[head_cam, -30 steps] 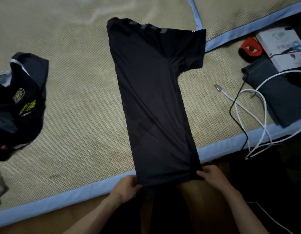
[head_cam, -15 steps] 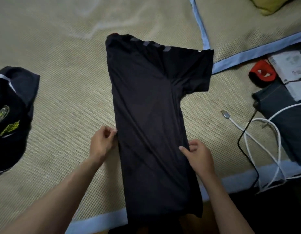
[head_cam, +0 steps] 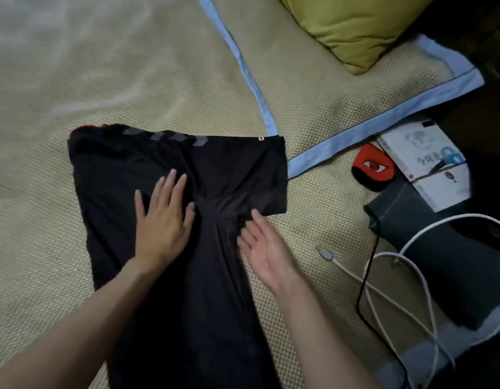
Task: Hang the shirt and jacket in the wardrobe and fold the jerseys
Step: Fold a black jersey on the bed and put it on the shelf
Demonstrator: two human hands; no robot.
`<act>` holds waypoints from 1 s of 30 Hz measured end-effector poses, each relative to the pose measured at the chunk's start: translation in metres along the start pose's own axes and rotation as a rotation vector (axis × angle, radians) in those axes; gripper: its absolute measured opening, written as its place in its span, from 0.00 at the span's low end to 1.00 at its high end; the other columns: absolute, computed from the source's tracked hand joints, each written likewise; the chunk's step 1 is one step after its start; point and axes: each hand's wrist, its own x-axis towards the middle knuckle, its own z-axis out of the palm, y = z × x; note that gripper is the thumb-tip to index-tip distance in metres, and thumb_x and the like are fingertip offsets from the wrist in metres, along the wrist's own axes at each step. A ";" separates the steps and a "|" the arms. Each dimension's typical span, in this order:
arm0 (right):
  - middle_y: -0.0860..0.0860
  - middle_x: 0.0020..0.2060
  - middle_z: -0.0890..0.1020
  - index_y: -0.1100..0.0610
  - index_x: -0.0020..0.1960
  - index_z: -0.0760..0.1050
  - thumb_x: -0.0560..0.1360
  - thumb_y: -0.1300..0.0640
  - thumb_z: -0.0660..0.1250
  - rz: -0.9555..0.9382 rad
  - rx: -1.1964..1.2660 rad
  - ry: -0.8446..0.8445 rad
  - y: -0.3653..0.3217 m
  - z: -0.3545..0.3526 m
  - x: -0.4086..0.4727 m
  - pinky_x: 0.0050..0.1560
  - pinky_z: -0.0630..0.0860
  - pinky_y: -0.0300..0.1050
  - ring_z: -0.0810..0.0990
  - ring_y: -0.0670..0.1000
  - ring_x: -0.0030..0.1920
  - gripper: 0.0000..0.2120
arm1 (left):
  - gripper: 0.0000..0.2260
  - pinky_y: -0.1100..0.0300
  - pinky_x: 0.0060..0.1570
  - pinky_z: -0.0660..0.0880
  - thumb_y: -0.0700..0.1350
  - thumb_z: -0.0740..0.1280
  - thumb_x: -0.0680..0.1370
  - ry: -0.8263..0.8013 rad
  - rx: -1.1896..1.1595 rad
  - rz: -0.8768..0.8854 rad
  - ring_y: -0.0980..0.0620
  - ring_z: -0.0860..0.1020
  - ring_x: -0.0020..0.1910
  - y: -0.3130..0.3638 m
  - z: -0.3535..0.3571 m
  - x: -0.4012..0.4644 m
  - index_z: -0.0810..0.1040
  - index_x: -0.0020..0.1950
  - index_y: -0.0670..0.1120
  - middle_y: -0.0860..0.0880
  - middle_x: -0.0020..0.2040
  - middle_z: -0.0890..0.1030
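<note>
A black jersey [head_cam: 111, 175] lies folded lengthwise on the woven bed mat [head_cam: 47, 94], its short sleeve [head_cam: 251, 175] sticking out to the right. My left hand [head_cam: 162, 223] rests flat on the chest area, fingers spread. My right hand [head_cam: 263, 248] is open, palm turned left, its fingertips touching the cloth just under the sleeve at the armpit. The fabric bunches into creases between the two hands. The jersey's lower part runs down between my forearms and out of view.
A yellow-green pillow [head_cam: 355, 26] lies at the top right. A red-and-black pouch [head_cam: 372, 167], a white box [head_cam: 428, 161], a folded dark grey garment [head_cam: 439, 248] and white and black cables [head_cam: 389, 290] crowd the mat's right edge.
Both hands have moved up from the jersey's hem, along its sides, to the chest and armpit. The view has shifted up and right, and the dark clothes at the left are out of frame.
</note>
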 end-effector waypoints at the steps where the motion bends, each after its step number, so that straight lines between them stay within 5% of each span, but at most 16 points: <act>1: 0.55 0.65 0.80 0.57 0.68 0.75 0.72 0.49 0.76 -0.030 0.016 0.008 -0.006 0.009 0.018 0.71 0.71 0.49 0.79 0.53 0.64 0.27 | 0.25 0.34 0.76 0.45 0.56 0.51 0.85 -0.035 0.013 -0.011 0.49 0.50 0.82 0.004 0.009 0.018 0.52 0.82 0.54 0.52 0.83 0.52; 7: 0.58 0.63 0.83 0.55 0.69 0.78 0.63 0.49 0.84 -0.113 0.311 0.189 -0.023 0.042 0.085 0.64 0.77 0.63 0.83 0.61 0.61 0.37 | 0.25 0.23 0.70 0.43 0.61 0.43 0.84 0.008 0.151 -0.094 0.39 0.45 0.81 0.016 0.039 0.046 0.44 0.81 0.61 0.48 0.83 0.46; 11: 0.55 0.59 0.85 0.55 0.65 0.80 0.72 0.51 0.78 -0.319 0.355 0.445 -0.017 0.058 0.084 0.57 0.82 0.60 0.86 0.56 0.55 0.23 | 0.27 0.22 0.69 0.44 0.61 0.42 0.84 -0.049 0.197 -0.113 0.35 0.43 0.80 0.020 0.042 0.048 0.40 0.82 0.58 0.46 0.83 0.44; 14: 0.43 0.49 0.85 0.50 0.55 0.81 0.80 0.58 0.70 -0.636 0.071 0.581 -0.017 0.086 0.063 0.54 0.82 0.39 0.85 0.45 0.53 0.06 | 0.26 0.25 0.71 0.40 0.61 0.39 0.83 -0.124 0.134 -0.099 0.39 0.38 0.80 0.019 0.030 0.050 0.36 0.80 0.60 0.49 0.82 0.39; 16: 0.44 0.53 0.84 0.53 0.60 0.81 0.82 0.56 0.66 -0.855 -0.384 0.605 -0.016 0.100 0.053 0.59 0.79 0.39 0.83 0.45 0.59 0.08 | 0.26 0.31 0.74 0.40 0.62 0.39 0.83 -0.152 -0.003 -0.111 0.45 0.38 0.81 0.010 0.011 0.050 0.36 0.80 0.61 0.53 0.82 0.38; 20: 0.50 0.76 0.71 0.55 0.79 0.64 0.79 0.63 0.58 -1.110 -1.366 -0.025 -0.001 0.105 0.051 0.76 0.66 0.49 0.67 0.48 0.77 0.28 | 0.26 0.37 0.77 0.44 0.60 0.43 0.84 -0.009 -0.226 -0.308 0.51 0.45 0.82 -0.032 -0.033 0.037 0.41 0.81 0.59 0.55 0.83 0.43; 22: 0.49 0.81 0.61 0.51 0.82 0.55 0.79 0.53 0.56 -1.043 -1.875 -0.325 0.010 0.106 0.049 0.80 0.55 0.56 0.56 0.50 0.81 0.32 | 0.26 0.37 0.76 0.51 0.57 0.47 0.85 0.117 -0.231 -0.390 0.48 0.52 0.81 -0.062 -0.048 0.029 0.47 0.82 0.53 0.51 0.83 0.50; 24: 0.47 0.82 0.57 0.47 0.83 0.53 0.79 0.35 0.59 -0.847 -2.108 -0.521 0.019 0.100 0.046 0.81 0.47 0.58 0.48 0.48 0.82 0.37 | 0.26 0.36 0.72 0.61 0.55 0.52 0.84 0.233 -0.226 -0.456 0.43 0.61 0.78 -0.091 -0.057 0.023 0.56 0.80 0.46 0.44 0.80 0.59; 26: 0.45 0.80 0.61 0.47 0.80 0.60 0.74 0.28 0.62 -0.755 -1.937 -0.507 0.013 0.095 0.039 0.82 0.47 0.52 0.51 0.45 0.82 0.41 | 0.24 0.38 0.68 0.66 0.53 0.57 0.83 0.281 -0.264 -0.544 0.40 0.68 0.72 -0.116 -0.063 0.022 0.65 0.75 0.41 0.40 0.74 0.68; 28: 0.45 0.71 0.74 0.50 0.71 0.72 0.76 0.36 0.68 -0.877 -1.556 -0.214 -0.001 0.095 0.039 0.76 0.62 0.44 0.68 0.45 0.75 0.29 | 0.16 0.44 0.60 0.72 0.53 0.62 0.79 0.290 -0.384 -0.579 0.43 0.77 0.57 -0.137 -0.064 0.028 0.77 0.58 0.43 0.39 0.58 0.79; 30: 0.46 0.56 0.81 0.53 0.64 0.76 0.78 0.47 0.70 -0.776 -1.300 0.124 -0.019 0.097 0.054 0.60 0.76 0.40 0.80 0.44 0.58 0.18 | 0.14 0.51 0.44 0.75 0.54 0.66 0.76 0.280 -0.604 -0.562 0.50 0.76 0.40 -0.143 -0.068 0.035 0.76 0.43 0.43 0.43 0.39 0.78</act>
